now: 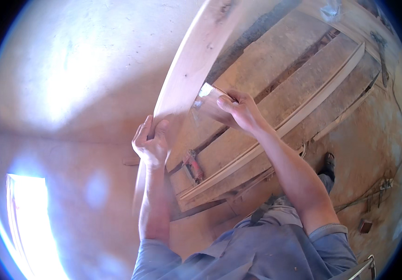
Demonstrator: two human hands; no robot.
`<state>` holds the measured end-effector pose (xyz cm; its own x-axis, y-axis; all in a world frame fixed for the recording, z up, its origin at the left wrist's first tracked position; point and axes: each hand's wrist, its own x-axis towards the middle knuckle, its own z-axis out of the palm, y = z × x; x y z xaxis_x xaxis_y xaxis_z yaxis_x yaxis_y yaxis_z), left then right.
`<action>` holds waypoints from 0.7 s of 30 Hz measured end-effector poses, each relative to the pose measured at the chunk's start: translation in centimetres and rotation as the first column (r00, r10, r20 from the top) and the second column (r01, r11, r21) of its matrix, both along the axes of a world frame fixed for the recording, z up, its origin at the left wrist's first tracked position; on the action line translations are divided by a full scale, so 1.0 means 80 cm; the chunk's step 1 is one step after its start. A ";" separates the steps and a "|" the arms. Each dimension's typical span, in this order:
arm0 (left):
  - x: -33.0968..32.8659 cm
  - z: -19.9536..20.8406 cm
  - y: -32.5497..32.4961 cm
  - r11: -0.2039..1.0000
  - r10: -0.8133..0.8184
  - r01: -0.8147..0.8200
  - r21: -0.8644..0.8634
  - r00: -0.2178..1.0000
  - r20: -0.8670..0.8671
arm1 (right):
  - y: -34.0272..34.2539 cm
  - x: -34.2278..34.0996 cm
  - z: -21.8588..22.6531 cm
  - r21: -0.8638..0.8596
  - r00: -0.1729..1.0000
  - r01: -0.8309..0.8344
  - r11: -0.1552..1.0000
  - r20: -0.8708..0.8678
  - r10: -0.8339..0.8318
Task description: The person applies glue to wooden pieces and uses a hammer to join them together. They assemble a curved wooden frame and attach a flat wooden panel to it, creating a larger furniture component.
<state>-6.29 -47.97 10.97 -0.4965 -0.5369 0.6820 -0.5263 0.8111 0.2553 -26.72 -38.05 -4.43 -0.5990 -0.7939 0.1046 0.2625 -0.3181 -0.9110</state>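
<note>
A long pale wooden board [187, 70] with several small knots rises from in front of me toward the top of the view. My left hand [150, 142] is closed on its lower part, thumb on the near face and fingers at the left edge. To the right of the board, my right hand [240, 109] is closed on a flat brownish piece [215, 106]. This piece has a bright white end close to the board's right edge. Blur and glare hide its exact kind, and I cannot tell whether it touches the board.
Wide worn planks [252, 98] with gaps lie beyond my hands. A long narrow wooden strip [299, 114] crosses them diagonally. A red hand tool [193, 168] rests on the planks. At right are a sandaled foot [329, 162], a power socket [387, 184] and cables on the floor.
</note>
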 end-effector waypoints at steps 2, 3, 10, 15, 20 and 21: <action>-0.005 0.011 -0.006 0.997 -0.048 0.053 -0.062 0.996 0.071 | -0.004 0.001 -0.001 -0.021 1.000 -0.008 1.000 0.012 0.008; -0.005 0.016 -0.007 0.995 -0.060 0.068 -0.071 0.992 0.112 | -0.005 0.002 -0.002 -0.031 1.000 -0.012 0.999 0.019 0.013; 0.005 0.034 -0.022 0.982 -0.134 0.160 -0.101 0.965 0.225 | -0.014 0.014 -0.008 -0.067 0.997 -0.010 0.998 0.075 0.015; -0.033 0.021 -0.029 0.964 -0.224 0.251 -0.086 0.944 0.243 | -0.007 -0.011 -0.021 -0.032 0.994 0.080 0.996 0.080 -0.078; -0.002 0.006 -0.033 0.939 -0.270 0.328 -0.106 0.889 0.369 | 0.048 -0.031 -0.084 0.296 0.972 0.143 0.944 -0.221 -0.078; 0.009 0.020 -0.033 0.933 -0.273 0.340 -0.119 0.883 0.381 | 0.079 -0.065 -0.117 0.320 0.907 0.343 0.883 -0.356 -0.224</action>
<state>-5.53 -50.61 12.60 -0.8412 -0.2051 0.5003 -0.2717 0.9603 -0.0632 -31.95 -31.77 -13.76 -0.7907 -0.6101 0.0508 -0.0918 0.0362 -0.9951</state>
